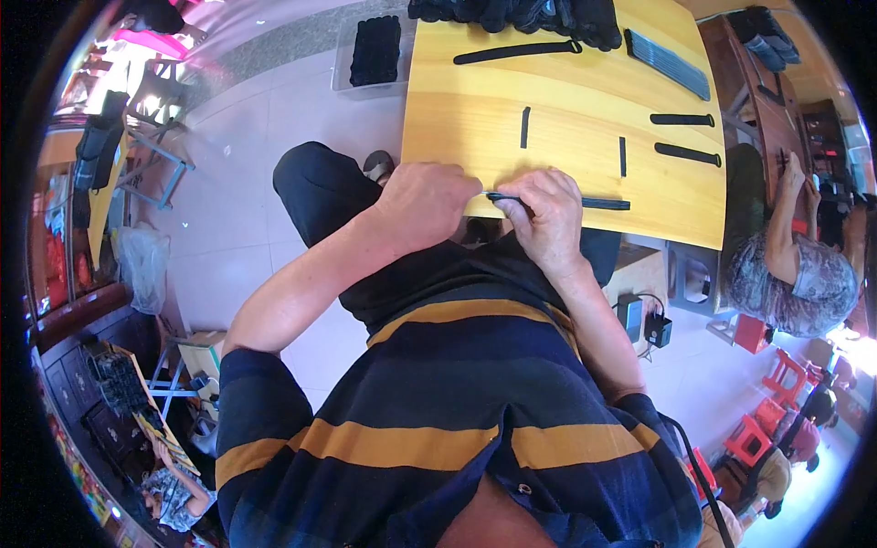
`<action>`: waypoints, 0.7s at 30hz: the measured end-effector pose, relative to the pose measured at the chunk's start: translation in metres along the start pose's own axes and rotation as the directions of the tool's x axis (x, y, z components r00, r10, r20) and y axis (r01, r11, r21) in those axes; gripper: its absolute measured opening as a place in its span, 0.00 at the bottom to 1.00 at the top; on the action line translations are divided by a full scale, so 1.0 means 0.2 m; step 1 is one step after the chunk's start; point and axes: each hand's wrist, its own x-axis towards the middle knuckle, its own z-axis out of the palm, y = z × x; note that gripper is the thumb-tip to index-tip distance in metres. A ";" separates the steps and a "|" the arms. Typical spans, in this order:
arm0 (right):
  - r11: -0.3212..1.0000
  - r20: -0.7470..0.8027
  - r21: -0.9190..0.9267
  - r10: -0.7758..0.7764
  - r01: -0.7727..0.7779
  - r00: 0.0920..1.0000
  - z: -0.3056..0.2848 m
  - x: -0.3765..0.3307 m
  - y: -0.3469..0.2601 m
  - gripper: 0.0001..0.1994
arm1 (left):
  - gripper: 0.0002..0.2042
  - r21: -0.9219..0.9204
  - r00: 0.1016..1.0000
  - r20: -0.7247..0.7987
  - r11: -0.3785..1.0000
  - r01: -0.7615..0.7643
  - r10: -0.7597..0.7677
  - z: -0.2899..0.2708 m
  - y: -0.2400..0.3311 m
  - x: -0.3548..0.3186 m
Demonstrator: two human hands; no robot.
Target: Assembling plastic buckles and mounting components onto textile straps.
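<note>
At the near edge of the yellow wooden table, my right hand pinches a black strap. The strap runs out to the right over the tabletop, and its left tip pokes out between thumb and fingers. My left hand is closed just left of that tip, with a thin pale bit at its fingertips; what it grips is too small to make out. Two short black strips lie apart beyond my hands. To the right rest two black straps with looped ends, and a longer looped strap lies farther back.
Black straps are piled at the table's far edge, beside a grey-blue bundle of strips. A clear bin holding black pieces stands left of the table. Another person works at a table on the right. Red stools stand behind.
</note>
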 end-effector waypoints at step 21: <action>0.984 -0.045 -0.160 -0.086 0.078 0.995 -0.04 0.00 -0.06 0.07 | 0.14 0.114 0.990 0.130 0.992 0.045 -0.060 -0.07 0.10 0.05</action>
